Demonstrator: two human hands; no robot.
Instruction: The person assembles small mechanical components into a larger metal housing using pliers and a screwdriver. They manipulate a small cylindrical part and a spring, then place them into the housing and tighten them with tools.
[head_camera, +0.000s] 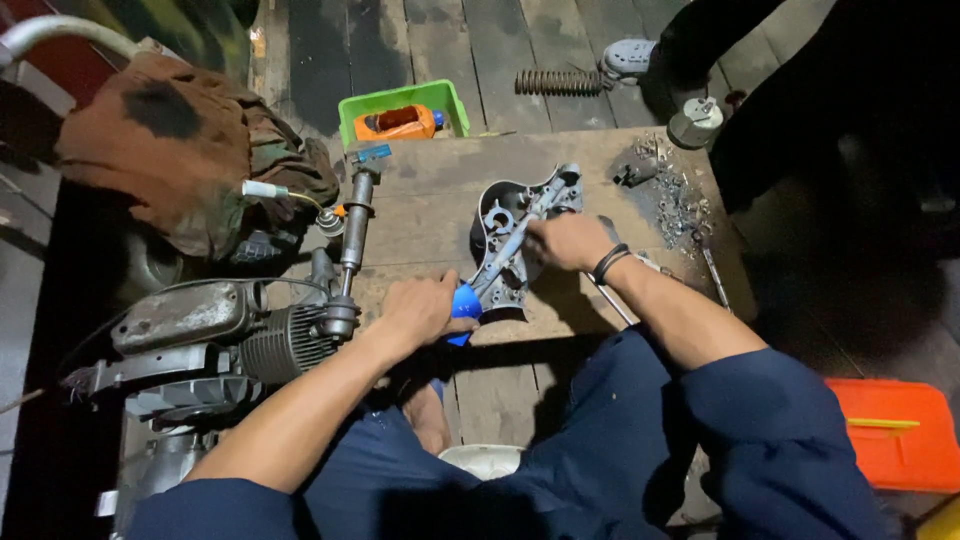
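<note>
A grey metal engine casing (505, 215) lies on a low wooden board (430, 195) in front of me. My left hand (418, 310) grips the blue handle of a tool (463, 303) whose metal shaft runs up across the casing. My right hand (568, 240), with a black band at the wrist, holds the upper part of that shaft against the casing. Both hands are closed.
A small engine with a finned cylinder (215, 345) sits at left, a long shaft (352, 235) beside it. A green bin (400, 110) holds an orange item. Loose small metal parts (675, 190) lie at right. A coil spring (560, 82) and another person's shoe (630, 55) are beyond. An orange box (890, 430) is at right.
</note>
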